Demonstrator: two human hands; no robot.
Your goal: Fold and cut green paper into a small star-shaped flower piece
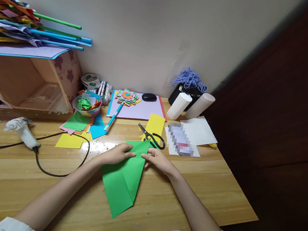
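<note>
A sheet of green paper (pixel 123 182), with one part folded over diagonally, is between my hands just above the wooden table. My left hand (pixel 118 153) grips its upper left edge, thumb on top and the other fingers mostly hidden. On the upper right edge, my right hand (pixel 159 160) pinches the paper between thumb and curled fingers. Black-handled scissors (pixel 152 135) lie just beyond the paper, partly on a yellow sheet (pixel 155 123). A paper flower (pixel 128 96) with a blue stem lies farther back.
A white glue gun (pixel 22 131) with a looping black cable sits at left. Behind it stand a bowl of paper scraps (pixel 87 106) and an open box (pixel 32 83) topped with paper flowers. White rolls (pixel 179 106) stand back right. The table (pixel 218 189) ends at right.
</note>
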